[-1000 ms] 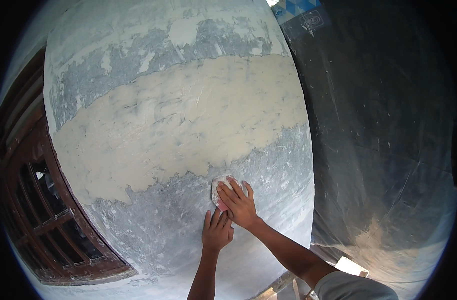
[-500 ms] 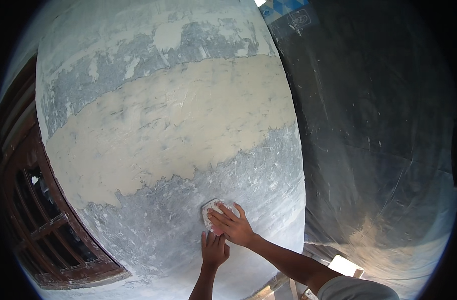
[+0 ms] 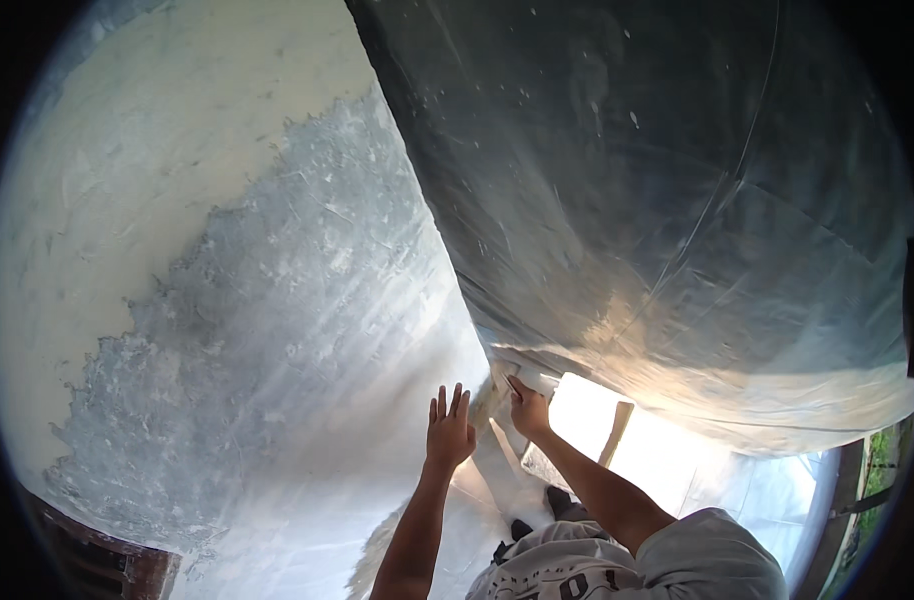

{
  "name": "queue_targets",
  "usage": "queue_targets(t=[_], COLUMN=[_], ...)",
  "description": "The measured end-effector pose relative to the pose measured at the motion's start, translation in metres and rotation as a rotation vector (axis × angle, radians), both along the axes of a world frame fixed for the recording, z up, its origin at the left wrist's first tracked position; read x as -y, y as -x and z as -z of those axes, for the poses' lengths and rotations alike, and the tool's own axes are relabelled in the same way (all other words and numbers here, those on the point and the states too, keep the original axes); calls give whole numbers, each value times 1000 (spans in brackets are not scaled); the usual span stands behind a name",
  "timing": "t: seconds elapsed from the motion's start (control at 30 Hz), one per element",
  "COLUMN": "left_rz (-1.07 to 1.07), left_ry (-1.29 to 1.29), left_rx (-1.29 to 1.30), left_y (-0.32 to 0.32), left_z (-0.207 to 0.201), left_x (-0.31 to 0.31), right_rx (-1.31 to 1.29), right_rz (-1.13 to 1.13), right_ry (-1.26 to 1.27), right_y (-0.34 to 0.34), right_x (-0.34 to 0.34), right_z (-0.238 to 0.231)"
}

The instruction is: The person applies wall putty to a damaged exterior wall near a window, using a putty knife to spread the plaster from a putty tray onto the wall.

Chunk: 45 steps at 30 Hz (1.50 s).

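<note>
My left hand [image 3: 450,430] is raised in front of the lower wall near its right edge, fingers stretched out and nothing in it. Whether its fingertips touch the wall I cannot tell. Just right of it, my right hand [image 3: 529,412] is closed around a flat, plaster-smeared tool [image 3: 501,376], seen nearly edge-on and partly hidden by the fingers. This hand lies just past the wall's edge in the picture. The wall [image 3: 267,290] has rough grey plaster with a cream-coloured coat [image 3: 167,130] across its upper left.
A dark sheet [image 3: 657,180] hangs right of the wall, creased and lit along its bottom. Below it are a bright white panel [image 3: 667,450] and a wooden strip [image 3: 615,434]. My feet [image 3: 560,500] show beneath. A brown wooden frame [image 3: 107,550] is at lower left.
My view has swung right and down. My right hand has come off the wall with the flat tool, and my left hand has parted from it, fingers now stretched upward.
</note>
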State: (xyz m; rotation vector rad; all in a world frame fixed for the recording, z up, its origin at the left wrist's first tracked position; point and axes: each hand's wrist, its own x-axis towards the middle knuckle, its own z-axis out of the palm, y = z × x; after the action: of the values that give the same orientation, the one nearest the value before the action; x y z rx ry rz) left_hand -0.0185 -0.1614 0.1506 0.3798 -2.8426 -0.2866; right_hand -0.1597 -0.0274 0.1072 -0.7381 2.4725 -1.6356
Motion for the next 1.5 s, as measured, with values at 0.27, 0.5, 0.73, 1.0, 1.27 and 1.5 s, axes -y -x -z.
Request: queue_targets(t=[0.27, 0.5, 0.73, 1.0, 1.27, 1.5], left_rz=[106, 221, 162, 86, 65, 108], left_ry=[-302, -338, -290, -353, -378, -358], left_rx=[395, 455, 467, 433, 440, 434], left_y=[72, 93, 109, 95, 61, 73], left_z=[112, 171, 231, 258, 264, 260], left_x=[-125, -181, -149, -139, -130, -122], right_rx=[709, 702, 512, 130, -26, -162], right_rz=[266, 350, 119, -63, -268, -319], right_ry=[-355, -377, -494, -602, -657, -750], right_y=[37, 32, 45, 48, -12, 46], right_x=[-187, -210, -151, -113, -134, -126], right_z=[155, 194, 227, 282, 297, 293])
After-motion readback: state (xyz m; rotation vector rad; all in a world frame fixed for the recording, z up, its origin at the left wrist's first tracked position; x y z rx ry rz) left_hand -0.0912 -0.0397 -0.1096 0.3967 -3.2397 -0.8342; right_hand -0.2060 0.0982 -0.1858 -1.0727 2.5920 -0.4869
